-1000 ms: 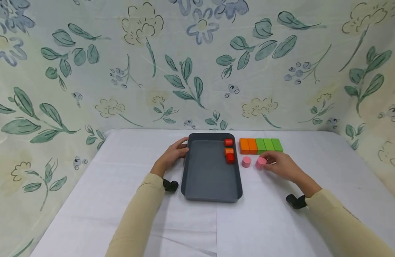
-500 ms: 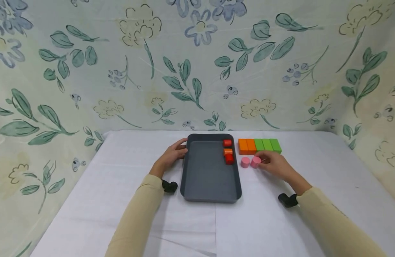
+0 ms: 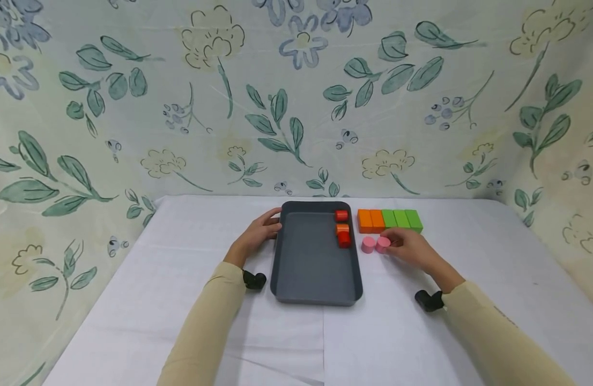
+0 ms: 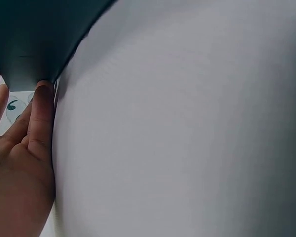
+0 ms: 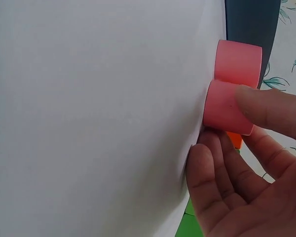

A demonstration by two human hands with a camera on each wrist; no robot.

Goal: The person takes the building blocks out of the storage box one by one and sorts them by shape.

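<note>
My right hand [image 3: 411, 249] pinches a pink cylinder block [image 5: 227, 107] between thumb and fingers, upright and low over the white cloth. Right beside it stands a second pink cylinder block [image 3: 368, 245], close to the tray's right wall. At the grey tray's [image 3: 313, 279] left wall rests my left hand [image 3: 253, 237], its fingers extended against the side. Inside the tray, along the right wall, are a red cylinder block [image 3: 341, 215], an orange block [image 3: 342, 228] and another red cylinder block [image 3: 344, 239].
A row of orange blocks [image 3: 371, 221] and green blocks [image 3: 401, 220] stands behind the pink ones, right of the tray. White cloth [image 3: 180, 300] covers the table. A flower-print curtain [image 3: 219, 107] hangs along the back and sides.
My right hand has slid the pink cylinder block leftward, up beside the other pink one. The left hand has stayed at the tray.
</note>
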